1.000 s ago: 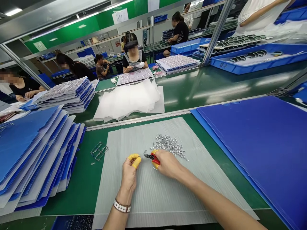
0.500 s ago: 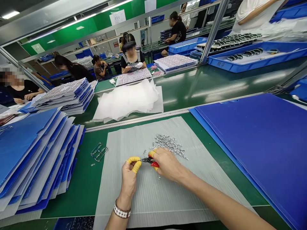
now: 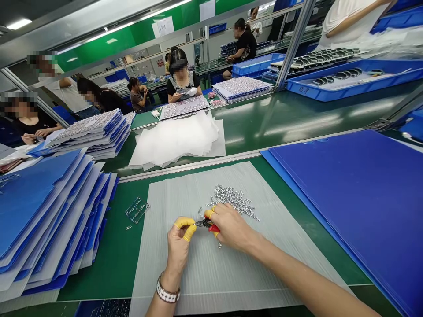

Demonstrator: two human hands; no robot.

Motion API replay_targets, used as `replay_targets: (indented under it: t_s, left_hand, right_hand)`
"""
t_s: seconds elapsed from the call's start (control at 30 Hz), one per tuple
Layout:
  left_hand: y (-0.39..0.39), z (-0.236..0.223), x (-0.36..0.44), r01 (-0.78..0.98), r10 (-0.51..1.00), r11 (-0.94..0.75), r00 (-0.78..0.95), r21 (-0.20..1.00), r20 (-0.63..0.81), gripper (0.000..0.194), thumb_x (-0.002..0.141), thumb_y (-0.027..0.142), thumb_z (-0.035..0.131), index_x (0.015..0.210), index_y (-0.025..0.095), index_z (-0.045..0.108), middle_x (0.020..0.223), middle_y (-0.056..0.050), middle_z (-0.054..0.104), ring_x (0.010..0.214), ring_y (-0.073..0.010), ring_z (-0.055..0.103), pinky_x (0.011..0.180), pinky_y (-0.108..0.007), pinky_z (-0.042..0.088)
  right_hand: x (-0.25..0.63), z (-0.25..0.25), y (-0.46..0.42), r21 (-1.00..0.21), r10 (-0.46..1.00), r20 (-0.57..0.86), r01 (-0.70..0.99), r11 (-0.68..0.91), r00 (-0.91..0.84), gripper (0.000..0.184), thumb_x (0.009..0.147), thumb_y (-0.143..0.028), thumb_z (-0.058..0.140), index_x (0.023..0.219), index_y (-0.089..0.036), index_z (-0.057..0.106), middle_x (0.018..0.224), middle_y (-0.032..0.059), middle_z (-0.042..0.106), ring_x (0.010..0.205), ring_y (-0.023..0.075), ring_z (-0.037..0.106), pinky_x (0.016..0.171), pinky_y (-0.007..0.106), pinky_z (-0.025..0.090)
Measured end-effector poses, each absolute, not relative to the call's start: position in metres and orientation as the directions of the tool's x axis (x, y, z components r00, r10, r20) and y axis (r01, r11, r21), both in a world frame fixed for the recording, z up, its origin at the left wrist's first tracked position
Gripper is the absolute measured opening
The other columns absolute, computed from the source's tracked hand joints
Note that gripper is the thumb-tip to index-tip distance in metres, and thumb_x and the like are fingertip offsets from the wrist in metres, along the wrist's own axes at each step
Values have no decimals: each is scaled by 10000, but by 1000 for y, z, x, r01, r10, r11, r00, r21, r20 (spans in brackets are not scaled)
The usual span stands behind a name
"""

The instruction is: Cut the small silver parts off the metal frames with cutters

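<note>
Head view: red-handled pliers [image 3: 204, 223] over pale sheet [image 3: 172, 198], nose brought up to left fingertips, so both hands meet at one spot. Right hand [image 3: 234, 226] clenched round pliers; left hand [image 3: 178, 248] pinched shut, any piece between fingertips too small to tell. Heap of small metal pieces [image 3: 233, 199] just beyond right hand. Farther left, thin frame [image 3: 137, 210] on green bench [image 3: 102, 251]

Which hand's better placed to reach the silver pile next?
Probably your right hand: it is beside the silver pile, though it holds the red-handled pliers. Your left hand is farther off, fingers pinched at the plier tips.
</note>
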State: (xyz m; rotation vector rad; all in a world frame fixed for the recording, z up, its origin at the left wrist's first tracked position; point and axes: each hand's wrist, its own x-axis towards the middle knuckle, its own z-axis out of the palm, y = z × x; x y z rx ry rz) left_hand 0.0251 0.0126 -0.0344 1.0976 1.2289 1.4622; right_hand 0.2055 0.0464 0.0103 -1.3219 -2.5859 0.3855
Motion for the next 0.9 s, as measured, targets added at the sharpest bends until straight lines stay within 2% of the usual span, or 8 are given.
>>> replay_targets:
  t_s: [0.47, 0.57, 0.73, 0.9]
  left_hand:
    - [10, -31, 20, 50, 977, -158, -138, 986, 163, 106, 684, 278, 729, 762, 210, 707, 756, -41, 618, 754, -182, 556, 705, -287, 444]
    - [10, -30, 22, 27, 985, -100, -139, 995, 103, 128, 660, 297, 747, 738, 203, 709, 752, -43, 626, 753, -184, 558, 710, -290, 446]
    - [11, -30, 25, -134, 978, 62, -191, 989, -87, 212, 616, 329, 775, 756, 186, 705, 766, -37, 652, 741, -165, 566, 718, -279, 448]
    - [12, -32, 25, -239, 964, 110, -209, 965, -162, 245, 596, 321, 790, 772, 173, 707, 790, -37, 658, 753, -149, 569, 738, -273, 444]
  right_hand:
    - [205, 6, 42, -301, 821, 61, 773, 558, -568, 202, 698, -65, 517, 846, -195, 561, 801, 47, 607, 778, 201, 519, 666, 310, 291]
    - [206, 5, 44, -371, 837, 8, 776, 510, -547, 139, 694, -76, 516, 752, -201, 536, 713, 20, 577, 673, 169, 511, 594, 280, 275]
    - [209, 4, 47, -484, 874, -33, 772, 411, -486, 123, 700, -107, 526, 653, -206, 469, 642, -7, 523, 580, 141, 470, 508, 258, 208]
    - [214, 1, 47, -510, 889, -20, 769, 385, -458, 110, 705, -125, 519, 665, -209, 461, 638, -11, 509, 578, 139, 453, 506, 254, 211]
